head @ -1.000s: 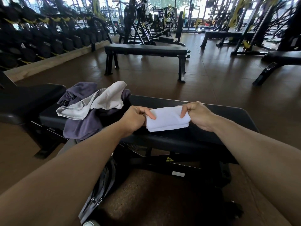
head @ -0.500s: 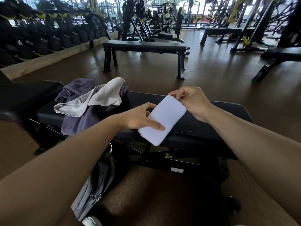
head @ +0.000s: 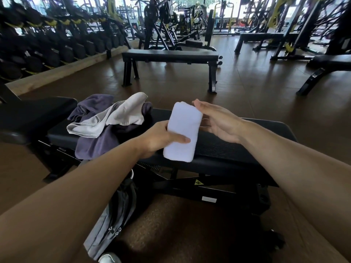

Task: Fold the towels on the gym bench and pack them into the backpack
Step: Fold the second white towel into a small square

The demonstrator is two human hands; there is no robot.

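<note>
Far left along the wall, dumbbell rack (head: 47,48), dark weights in rows. Below that, black bench pad (head: 32,116) at the left edge. Next right, on my gym bench (head: 237,149): purple towel (head: 95,145) crumpled in a heap, light grey towel (head: 114,118) draped loosely on top of it, both unfolded, at the bench's left end. Under my left forearm on the floor, grey backpack (head: 112,221) leaning against the bench frame, zipper pulls showing; can't tell whether it's open. White shoe toe (head: 109,258) at the bottom edge.

Centre: my left hand (head: 157,137) grips the folded white towel (head: 182,130), thumb across its front face, fingers curled behind it. Towel is a compact rectangle, long axis tilted away from me, lower end over the near edge of the bench; can't tell if that end touches the pad. My right hand (head: 218,120) is spread, fingers straight and relaxed, palm turned toward the towel's right side, just beside it, holding nothing; can't tell whether the fingertips touch the top corner.

Behind, across the brown floor, flat bench (head: 171,56) standing well apart from mine. Right of it, more black machines with yellow trim, blurred. Far right edge, another bench (head: 330,63), partly cut off.
</note>
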